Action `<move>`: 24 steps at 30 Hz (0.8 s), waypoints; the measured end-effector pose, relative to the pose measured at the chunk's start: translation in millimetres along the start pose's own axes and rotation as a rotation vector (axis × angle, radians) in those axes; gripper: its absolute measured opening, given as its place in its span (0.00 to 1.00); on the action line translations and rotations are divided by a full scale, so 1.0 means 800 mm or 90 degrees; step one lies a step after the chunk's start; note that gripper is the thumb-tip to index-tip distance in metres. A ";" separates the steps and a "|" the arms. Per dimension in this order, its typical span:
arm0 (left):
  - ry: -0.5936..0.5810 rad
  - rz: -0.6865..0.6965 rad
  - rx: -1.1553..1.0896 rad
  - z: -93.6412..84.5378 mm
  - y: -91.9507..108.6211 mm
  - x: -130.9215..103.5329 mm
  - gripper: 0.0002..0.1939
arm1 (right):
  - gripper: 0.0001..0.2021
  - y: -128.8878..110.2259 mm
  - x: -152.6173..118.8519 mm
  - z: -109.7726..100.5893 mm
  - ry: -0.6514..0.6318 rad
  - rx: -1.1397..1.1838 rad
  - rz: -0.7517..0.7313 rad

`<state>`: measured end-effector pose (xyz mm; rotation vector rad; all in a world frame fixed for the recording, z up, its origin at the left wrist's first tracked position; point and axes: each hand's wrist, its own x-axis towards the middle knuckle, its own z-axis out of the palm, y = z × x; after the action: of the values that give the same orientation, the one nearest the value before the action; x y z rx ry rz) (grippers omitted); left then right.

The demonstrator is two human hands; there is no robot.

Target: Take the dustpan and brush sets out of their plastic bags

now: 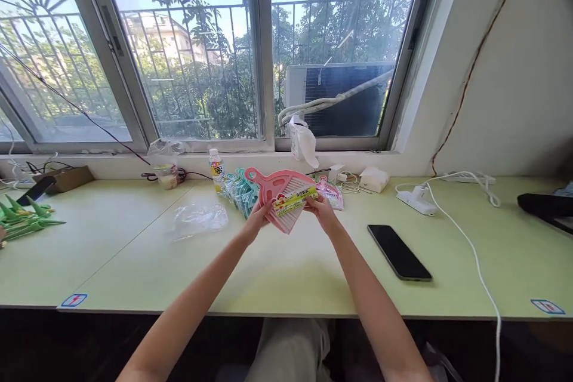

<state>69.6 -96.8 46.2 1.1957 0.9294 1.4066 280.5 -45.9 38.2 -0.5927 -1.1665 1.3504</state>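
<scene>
Up in front of me, over the table, is a pink mini dustpan (272,184) with a light-bristled brush (290,219) lying in it. A yellow-green printed label (293,200) runs across the pair. My left hand (256,219) is closed on the dustpan's left edge. At the label's right end, my right hand (323,212) grips the set's other side, its fingertips partly hidden. Just behind are a stack of teal dustpans (242,192) in clear plastic and a wrapped pink set (330,196).
A clear plastic bag (200,219) lies left of my hands, with a bottle (216,171) behind it. On the right are a black phone (399,252), a power strip (416,202) and a white cable (475,256). Green pointed items (31,215) lie far left, beside part of another person's hand.
</scene>
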 end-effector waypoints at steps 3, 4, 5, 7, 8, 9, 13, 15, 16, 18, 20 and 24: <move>0.054 0.013 -0.005 0.011 -0.017 0.020 0.32 | 0.16 -0.014 0.004 -0.040 0.026 -0.207 0.015; 0.072 0.012 -0.005 0.013 -0.024 0.025 0.31 | 0.14 -0.019 0.005 -0.055 0.070 -0.310 0.023; 0.090 0.009 -0.008 0.014 -0.030 0.028 0.30 | 0.15 -0.024 0.005 -0.071 0.125 -0.430 0.035; 0.114 0.002 -0.017 0.013 -0.042 0.031 0.28 | 0.18 -0.032 0.001 -0.102 0.222 -0.689 0.074; 0.113 -0.004 -0.020 0.011 -0.047 0.030 0.28 | 0.21 -0.035 -0.001 -0.115 0.246 -0.810 0.095; 0.106 -0.013 -0.021 0.009 -0.050 0.029 0.28 | 0.23 -0.036 -0.005 -0.126 0.248 -0.910 0.119; 0.041 -0.074 0.000 0.005 -0.055 0.014 0.29 | 0.23 -0.025 -0.018 -0.150 0.238 -1.115 0.223; 0.001 -0.097 0.026 0.007 -0.055 0.007 0.29 | 0.23 -0.015 -0.023 -0.151 0.312 -1.170 0.203; -0.015 -0.105 0.044 0.009 -0.055 0.003 0.29 | 0.24 -0.012 -0.024 -0.150 0.364 -1.191 0.168; -0.035 -0.113 0.076 0.013 -0.057 -0.001 0.29 | 0.25 -0.009 -0.025 -0.141 0.455 -1.211 0.068; -0.047 -0.102 0.093 0.016 -0.059 -0.004 0.29 | 0.23 -0.012 -0.022 -0.124 0.478 -1.196 -0.051; -0.042 -0.022 0.100 0.021 -0.064 -0.006 0.29 | 0.16 -0.012 -0.018 -0.057 0.275 -1.042 -0.225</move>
<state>97.1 -93.6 -0.6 1.3288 1.0252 1.2783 327.9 -48.1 25.8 -1.5853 -1.7080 -0.3180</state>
